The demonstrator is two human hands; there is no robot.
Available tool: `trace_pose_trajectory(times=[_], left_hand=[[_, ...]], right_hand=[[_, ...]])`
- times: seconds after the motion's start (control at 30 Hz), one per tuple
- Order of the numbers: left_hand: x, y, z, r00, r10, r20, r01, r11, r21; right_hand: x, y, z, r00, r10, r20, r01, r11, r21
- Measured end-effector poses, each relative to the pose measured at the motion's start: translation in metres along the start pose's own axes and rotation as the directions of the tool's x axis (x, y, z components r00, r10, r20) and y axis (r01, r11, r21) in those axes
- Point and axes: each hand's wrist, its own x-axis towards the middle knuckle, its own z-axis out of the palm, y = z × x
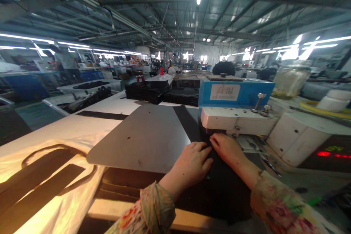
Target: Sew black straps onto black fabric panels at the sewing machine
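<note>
A dark, flexible black sheet [219, 190] runs across the metal plate [145, 135] and hangs down toward me; whether it is leather or fabric I cannot tell. My left hand [189, 161] is closed on this sheet, fingers curled over it and thumb bent on the near side. Just to the right, my right hand [227, 150] pinches the sheet's edge, its fingertips close under the head of the white machine [230, 119]. The two hands nearly meet at the fingertips. The machine's working part is hidden beneath its head.
Black stacked pieces [148, 89] lie behind the plate. A blue cover [238, 93] sits on the machine, with a red-lit display [331, 153] at right. Nearby stand a glass jar [292, 78] and a white bottle [334, 100]. Dark strips lie left. A person [67, 64] stands far left.
</note>
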Motion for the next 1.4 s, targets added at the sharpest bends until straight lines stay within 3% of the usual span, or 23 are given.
trace_pose_trajectory(times=[1.4], left_hand=[[-0.0003,-0.0007,0.0004,1.0,0.018,0.001,-0.018,1.0,0.0]], right_hand=[[-0.0002,-0.0014,-0.0018,1.0,0.003,0.012,-0.003,1.0,-0.013]])
